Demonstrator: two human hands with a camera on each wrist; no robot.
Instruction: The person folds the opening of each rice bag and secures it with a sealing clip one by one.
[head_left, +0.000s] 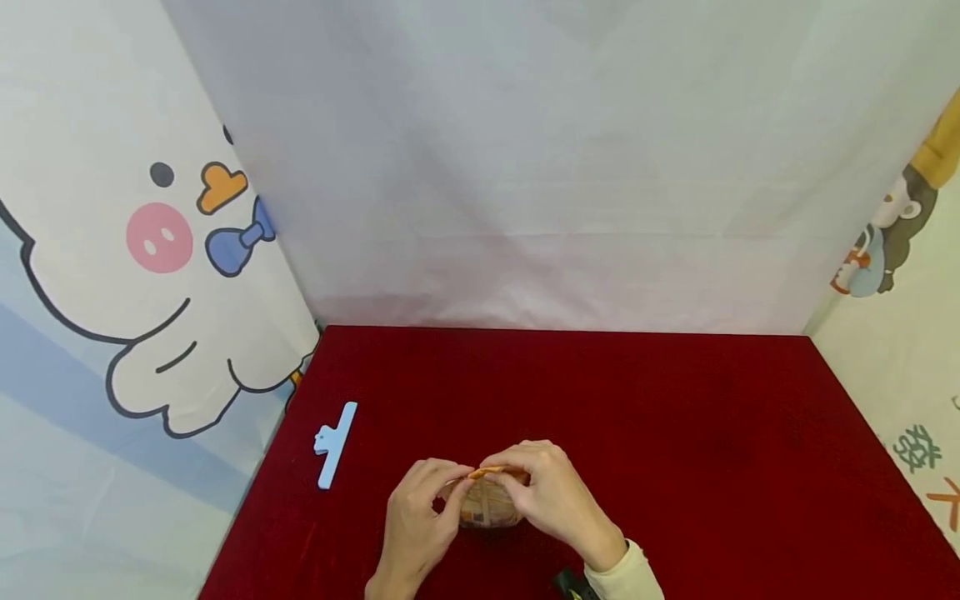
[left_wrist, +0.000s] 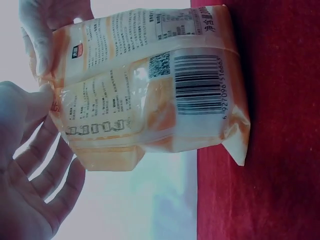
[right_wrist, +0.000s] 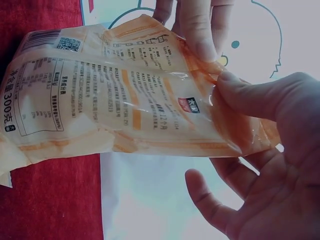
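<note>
An orange and clear plastic food bag [head_left: 489,507] stands upright on the dark red tabletop between both hands. Printed text, a QR code and a barcode cover the side of the bag [left_wrist: 145,85] toward the wrists. The left hand [head_left: 422,515] pinches the bag's top edge between thumb and fingers. Close beside it, the right hand [head_left: 553,493] pinches the same top edge. In the right wrist view both thumbs press on the near face of the bag [right_wrist: 100,95], and the right hand's lower fingers spread away below it. The bag's contents cannot be made out.
A light blue sealing clip [head_left: 337,446] lies on the red table [head_left: 637,417], left of the hands. At the bottom edge, a dark object [head_left: 573,583] shows beside the right sleeve. White curtains [head_left: 525,167] with cartoon prints enclose the back and sides.
</note>
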